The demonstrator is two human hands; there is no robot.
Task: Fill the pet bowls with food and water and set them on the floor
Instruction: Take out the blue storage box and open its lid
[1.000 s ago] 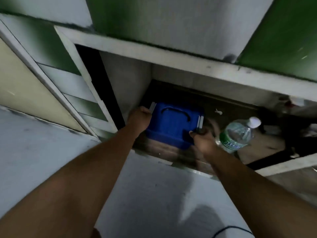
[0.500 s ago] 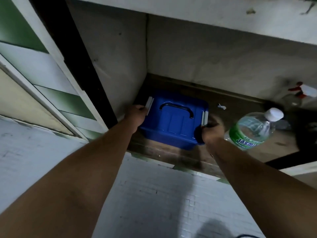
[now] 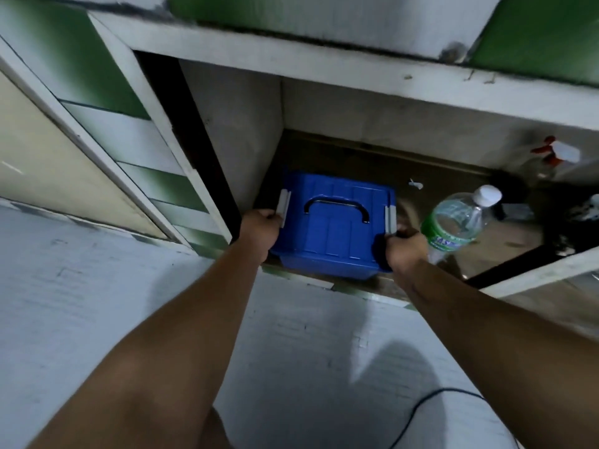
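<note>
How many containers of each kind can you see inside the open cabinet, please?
blue lidded box: 1
water bottle: 1
spray bottle: 1
Total: 3

Spray bottle (image 3: 565,155) (red trigger) sits inside cupboard (image 3: 236,124)

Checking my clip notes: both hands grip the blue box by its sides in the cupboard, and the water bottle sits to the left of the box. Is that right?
Not quite. The head view shows the bottle to the right of the box, not the left. The rest holds: the left hand and the right hand grip the box by its sides in the cupboard.
</note>
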